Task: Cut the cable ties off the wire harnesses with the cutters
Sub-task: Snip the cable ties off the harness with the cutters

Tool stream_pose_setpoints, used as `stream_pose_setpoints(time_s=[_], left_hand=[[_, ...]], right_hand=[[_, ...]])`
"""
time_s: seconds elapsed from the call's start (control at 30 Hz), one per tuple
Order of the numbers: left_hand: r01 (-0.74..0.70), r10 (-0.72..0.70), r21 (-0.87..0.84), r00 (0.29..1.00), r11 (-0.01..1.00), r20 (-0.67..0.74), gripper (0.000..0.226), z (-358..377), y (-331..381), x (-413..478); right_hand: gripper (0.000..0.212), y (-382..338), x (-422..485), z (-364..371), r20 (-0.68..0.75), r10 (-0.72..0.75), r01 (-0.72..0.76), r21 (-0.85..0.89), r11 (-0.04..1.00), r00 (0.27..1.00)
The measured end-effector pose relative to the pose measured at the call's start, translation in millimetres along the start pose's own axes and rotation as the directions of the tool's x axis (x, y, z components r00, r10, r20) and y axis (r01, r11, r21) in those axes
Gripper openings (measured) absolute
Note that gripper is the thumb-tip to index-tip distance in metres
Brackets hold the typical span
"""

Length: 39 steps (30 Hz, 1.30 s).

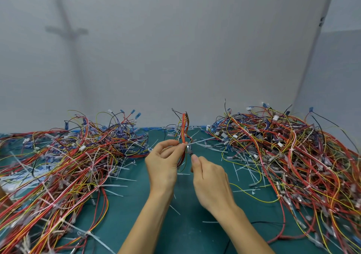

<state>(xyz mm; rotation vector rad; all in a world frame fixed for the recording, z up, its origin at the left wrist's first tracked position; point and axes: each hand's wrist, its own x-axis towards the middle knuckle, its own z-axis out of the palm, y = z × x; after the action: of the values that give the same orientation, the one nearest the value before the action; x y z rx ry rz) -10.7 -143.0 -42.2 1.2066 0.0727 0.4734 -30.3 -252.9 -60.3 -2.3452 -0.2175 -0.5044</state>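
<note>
A tangled pile of wire harnesses (58,165) in red, yellow and purple sprawls over the left of the green tabletop (185,224). Beside it the left hand (163,164) rises from a bare forearm, palm turned inward, its fingers (172,143) and thumb pinching a held harness (184,128) that stands upright above the middle of the tabletop. The metal head of the cutters (188,148) sits against this harness just below the pinch, where a white cable tie (202,140) juts out to the right. The right hand (212,183) is curled round the cutters' handles, which are hidden, thumb pointing up along them. Cut ties (242,165) litter the tabletop near a second heap of harnesses (293,156) on the right.
</note>
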Motion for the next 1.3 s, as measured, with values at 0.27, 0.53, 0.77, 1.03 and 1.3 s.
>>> stream_pose_setpoints(time_s=[0.27,0.53,0.77,1.03,1.3], left_hand=[[-0.007,0.007,0.015,1.0,1.0,0.018,0.015,-1.8,-0.7,2.5],[-0.004,0.003,0.018,1.0,1.0,0.024,0.016,-2.0,-2.0,3.8],[0.072,-0.071,-0.065,0.997,0.995,0.015,0.01,-5.1,3.0,7.7],[0.185,-0.209,-0.322,0.977,0.929,-0.041,0.008,-22.4,7.7,21.4],[0.258,-0.275,-0.643,0.958,0.721,0.076,0.018,-39.2,11.1,33.4]], right_hand=[[0.054,-0.9,1.6,-2.4,0.022,0.033,-0.035,0.066,0.997,0.999],[0.054,-1.0,3.6,-4.6,0.029,0.049,-0.052,0.103,0.993,0.998],[0.052,3.8,10.0,-3.8,0.007,0.239,-0.232,0.266,0.936,0.971],[0.045,20.5,6.1,-1.4,0.073,0.264,-0.213,-0.408,0.888,0.962],[0.039,34.8,5.4,8.1,0.129,0.25,-0.125,-0.602,0.789,0.96]])
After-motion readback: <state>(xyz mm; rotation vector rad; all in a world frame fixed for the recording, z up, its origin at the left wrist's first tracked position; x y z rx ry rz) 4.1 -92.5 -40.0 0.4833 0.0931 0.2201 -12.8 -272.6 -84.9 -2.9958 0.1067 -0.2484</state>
